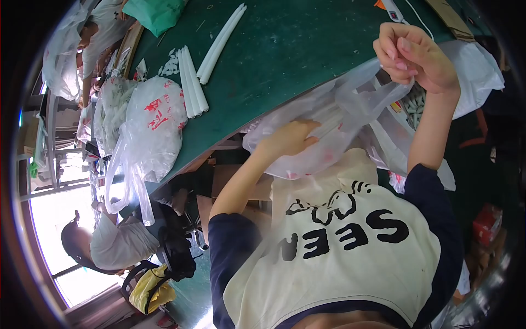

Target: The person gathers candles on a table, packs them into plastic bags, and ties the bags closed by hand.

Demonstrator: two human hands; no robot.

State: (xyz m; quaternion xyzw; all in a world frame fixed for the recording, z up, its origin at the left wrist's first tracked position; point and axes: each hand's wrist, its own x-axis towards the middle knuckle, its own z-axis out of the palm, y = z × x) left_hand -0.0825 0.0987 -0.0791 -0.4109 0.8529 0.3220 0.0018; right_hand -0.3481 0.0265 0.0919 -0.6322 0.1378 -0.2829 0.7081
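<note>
A translucent white plastic bag (307,159) with faint red print hangs at the table's near edge, in front of my shirt. My right hand (413,57) is raised with fingers curled, pinching the bag's upper edge and pulling it up and to the right. My left hand (290,138) lies at the bag's left side, thumb and fingers apart; whether it is inside or outside the film is hard to tell. Pale, long shapes (332,122) show dimly through the plastic beside its fingertips.
On the green table (285,49) lie white sticks (193,82), another white pair (222,44) and small white pieces (170,64). A full plastic bag with red print (156,118) sits left. A power strip (392,11) lies at upper right. A co-worker (118,241) sits at left.
</note>
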